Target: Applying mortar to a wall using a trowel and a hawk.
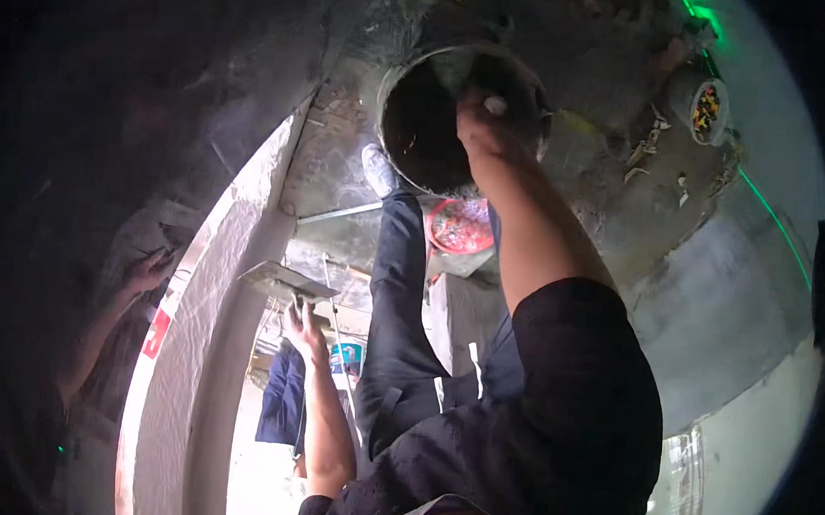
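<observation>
A: Where is the bucket (pixel 418 124)?
B: On the floor ahead, mouth up, just beyond the knees. A pale shoe (pixel 379 170) is at its near-left rim. Interior dark; contents unreadable.

A: Right hand (pixel 483 127)?
B: Over the bucket's mouth, arm stretched out. Fingers curled closed around what looks like a pale-ended handle (pixel 496 105); the rest is lost in shadow.

A: Left hand (pixel 306 331)?
B: Low, well apart from the bucket. Fingers bent up against a flat trowel (pixel 289 280), apparently gripping it; exact finger wrap unclear.

A: How to work this well?
B: My judgement: firm fist, wrist clear of the rim, slow strokes along the wall. Keep the trowel's plate level, off the white ledge (pixel 235 213). The shoe could brace the bucket.

A: Farther out?
B: Red basin (pixel 462 227) just this side of the bucket, between the legs. Tub of coloured pieces (pixel 707 114) off to the right, near a green light line (pixel 775 227) on the wall.
</observation>
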`<control>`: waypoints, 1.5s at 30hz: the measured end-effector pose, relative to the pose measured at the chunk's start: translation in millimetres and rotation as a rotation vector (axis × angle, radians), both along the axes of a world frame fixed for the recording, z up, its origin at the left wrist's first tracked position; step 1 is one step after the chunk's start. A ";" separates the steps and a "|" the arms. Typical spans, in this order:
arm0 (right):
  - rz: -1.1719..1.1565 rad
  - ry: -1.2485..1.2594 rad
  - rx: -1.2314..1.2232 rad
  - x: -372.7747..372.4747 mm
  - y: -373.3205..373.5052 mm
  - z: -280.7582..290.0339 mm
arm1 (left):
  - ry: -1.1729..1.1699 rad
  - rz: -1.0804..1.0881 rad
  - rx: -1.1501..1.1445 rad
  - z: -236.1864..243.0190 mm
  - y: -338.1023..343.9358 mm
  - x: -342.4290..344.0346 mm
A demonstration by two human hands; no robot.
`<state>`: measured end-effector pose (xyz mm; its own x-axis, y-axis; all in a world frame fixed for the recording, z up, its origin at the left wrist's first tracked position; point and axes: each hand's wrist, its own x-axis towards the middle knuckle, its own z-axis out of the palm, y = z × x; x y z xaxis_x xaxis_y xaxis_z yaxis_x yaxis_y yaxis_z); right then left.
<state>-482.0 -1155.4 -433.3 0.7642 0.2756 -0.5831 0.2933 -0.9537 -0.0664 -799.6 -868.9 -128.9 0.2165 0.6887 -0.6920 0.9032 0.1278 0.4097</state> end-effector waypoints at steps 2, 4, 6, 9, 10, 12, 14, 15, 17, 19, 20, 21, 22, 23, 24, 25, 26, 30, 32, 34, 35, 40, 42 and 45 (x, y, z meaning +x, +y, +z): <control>0.058 0.051 0.050 -7.2 7.1 -11.2 | 0.024 0.026 0.007 -0.2 4.1 -12.5; 0.102 0.087 0.080 2.2 -8.6 -27.4 | 0.027 0.052 -0.011 -2.4 9.9 -19.0; 0.156 0.111 0.122 -0.6 -26.3 -20.0 | 0.024 0.074 -0.011 -3.8 11.9 -23.2; 0.235 0.132 0.190 -8.3 -19.3 5.0 | 0.080 -0.073 0.069 -1.8 12.3 -21.2; 0.260 0.138 0.213 -3.7 -16.7 9.5 | 0.098 -0.123 0.096 0.2 11.7 -19.9; 0.297 0.149 0.229 20.9 -24.3 7.8 | 0.066 -0.115 0.080 3.6 4.4 -3.5; 0.341 0.170 0.263 32.8 -24.5 18.3 | 0.028 -0.082 0.081 16.3 -4.4 14.8; 0.363 0.178 0.279 35.0 -28.1 27.7 | 0.006 -0.066 0.080 20.1 -8.3 21.9; 0.402 0.218 0.270 45.6 -21.1 59.7 | -0.012 -0.122 0.112 33.7 -10.3 29.2; 0.472 0.298 0.238 56.5 -12.4 101.6 | -0.048 -0.239 0.163 47.9 -12.0 38.2; 0.507 0.337 0.222 58.9 -10.7 119.9 | -0.067 -0.297 0.190 55.2 -13.5 42.6; 0.513 0.324 0.217 64.6 -13.0 135.1 | -0.178 -0.243 0.161 57.6 -18.6 51.8; 0.502 0.308 0.208 68.5 -16.1 149.2 | -0.289 -0.188 0.133 60.2 -23.4 61.3; 0.486 0.295 0.199 69.5 -22.3 162.4 | -0.301 -0.186 0.133 66.9 -26.3 74.2; 0.474 0.290 0.195 64.1 -27.3 176.4 | -0.239 -0.237 0.129 81.0 -28.2 84.4; 0.462 0.284 0.190 59.3 -32.9 190.5 | -0.177 -0.287 0.123 92.1 -31.0 92.4; 0.467 0.274 0.191 58.1 -37.0 203.7 | -0.240 -0.229 0.109 97.4 -32.6 98.4; 0.417 0.337 0.216 64.2 -68.3 256.7 | -0.300 -0.110 0.027 121.8 -42.0 136.6; 0.415 0.347 0.223 64.4 -82.6 304.8 | -0.202 -0.009 -0.031 132.7 -48.4 156.7; 0.411 0.421 0.200 68.0 -99.2 351.6 | -0.147 0.076 -0.205 119.7 -44.8 165.2; 0.395 0.511 0.181 67.7 -105.8 375.2 | -0.074 0.148 -0.381 110.2 -43.3 165.4; 0.300 0.382 0.379 46.3 -133.5 512.4 | 0.019 0.743 -1.610 88.0 -64.5 178.4; 0.275 0.358 0.548 33.3 -137.8 544.8 | -0.231 0.287 -1.424 59.2 -84.4 158.2; 0.217 0.245 0.419 15.0 -141.4 616.1 | -0.282 0.194 -1.784 93.8 -118.6 188.8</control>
